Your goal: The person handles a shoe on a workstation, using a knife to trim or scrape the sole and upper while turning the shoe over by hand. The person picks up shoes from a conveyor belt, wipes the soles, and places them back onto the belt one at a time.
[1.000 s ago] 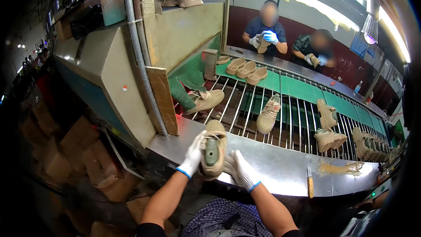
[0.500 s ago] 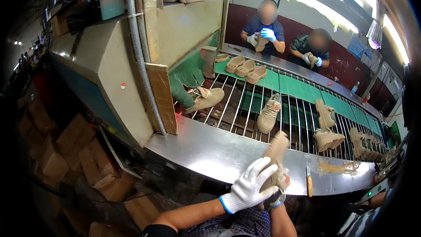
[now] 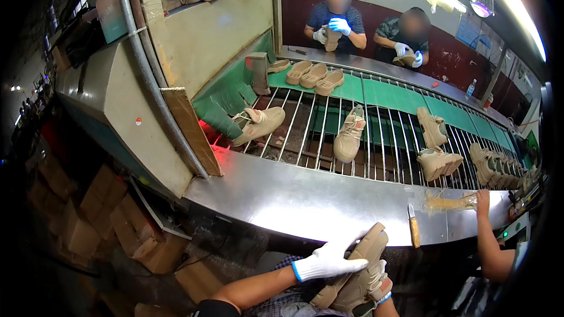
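A tan shoe [image 3: 359,270] lies sole-up in my lap, below the edge of the steel ledge [image 3: 305,205]. My left hand [image 3: 326,260], in a white glove with a blue cuff, lies flat across its sole with the fingers spread. My right hand [image 3: 377,285], also gloved, grips the shoe from underneath at its right side and is mostly hidden by it. Beyond the ledge a conveyor of metal rods [image 3: 352,135] carries tan shoes, the closest being one [image 3: 349,135] at the middle and one [image 3: 258,124] at the left by the tunnel mouth.
A small wooden-handled tool [image 3: 413,227] lies on the ledge to the right, next to another person's hand [image 3: 483,199]. Two gloved people [image 3: 338,20] work on shoes across the belt. Soles [image 3: 314,74] sit on green mats. Cardboard boxes [image 3: 100,217] are stacked at the lower left.
The shoe came off the steel ledge and down to my lap. My left hand shifted from its side to lying flat over the sole, and my right hand went under it.
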Available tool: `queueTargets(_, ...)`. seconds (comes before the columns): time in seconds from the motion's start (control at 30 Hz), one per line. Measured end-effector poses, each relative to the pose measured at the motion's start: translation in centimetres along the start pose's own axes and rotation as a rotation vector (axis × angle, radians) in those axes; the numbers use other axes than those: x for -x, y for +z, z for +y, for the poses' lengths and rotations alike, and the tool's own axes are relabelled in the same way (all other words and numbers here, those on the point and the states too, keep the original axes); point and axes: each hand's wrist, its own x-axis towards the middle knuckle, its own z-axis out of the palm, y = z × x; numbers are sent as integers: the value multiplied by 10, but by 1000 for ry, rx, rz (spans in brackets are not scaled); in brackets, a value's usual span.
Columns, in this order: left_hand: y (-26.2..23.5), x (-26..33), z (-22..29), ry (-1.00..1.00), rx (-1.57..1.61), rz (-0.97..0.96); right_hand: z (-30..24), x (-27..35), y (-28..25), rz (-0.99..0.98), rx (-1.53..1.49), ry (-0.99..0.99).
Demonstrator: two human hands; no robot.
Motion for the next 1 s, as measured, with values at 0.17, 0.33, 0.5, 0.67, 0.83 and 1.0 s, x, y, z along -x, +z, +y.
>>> queueTargets(0.17, 24, 9, 35, 28, -147, -116, -8, 1, -4, 28, 78, 55)
queueTargets(0.33, 47, 27, 17, 232, 179, -116, -8, 10, -11, 54, 114, 144)
queueTargets(0.5, 50, 22, -34, 47, -17, -317, 3, 36, -26, 102, 121, 192)
queueTargets(0.67, -7, 20, 27, -155, -408, -373, 10, 56, -37, 113, 130, 237)
queueTargets(0.83, -12, 31, -9, 189, -674, 47, 26, 70, -44, 127, 119, 273)
queueTargets(1.0, -92, 18, 36, 524, -714, 574, 43, 64, -46, 96, 84, 322)
